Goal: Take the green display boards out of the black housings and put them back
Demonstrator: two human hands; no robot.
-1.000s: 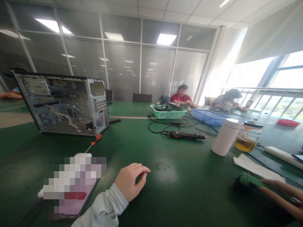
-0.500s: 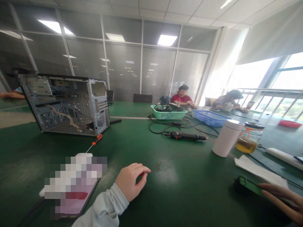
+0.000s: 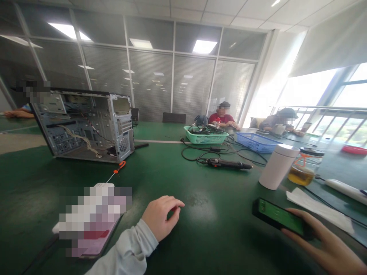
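My left hand, in a pale grey sleeve, rests on the green table. Its fingers are bent and a gap shows between thumb and forefinger, with nothing in it. At the lower right, my right hand grips a dark phone with a lit green screen, held tilted above the table. To the left of my left hand lie a white power strip and a pinkish flat thing, both partly blurred out. An orange-handled tool with a thin shaft lies just beyond them.
An open computer case stands at the left. Further back are a green basket of cables, a blue basket and a corded electric screwdriver. A white bottle, a jar and paper are at the right. People sit beyond.
My right hand has brought the phone leftward and further into view, and its green screen now faces me more. My left hand has stayed where it was on the table.
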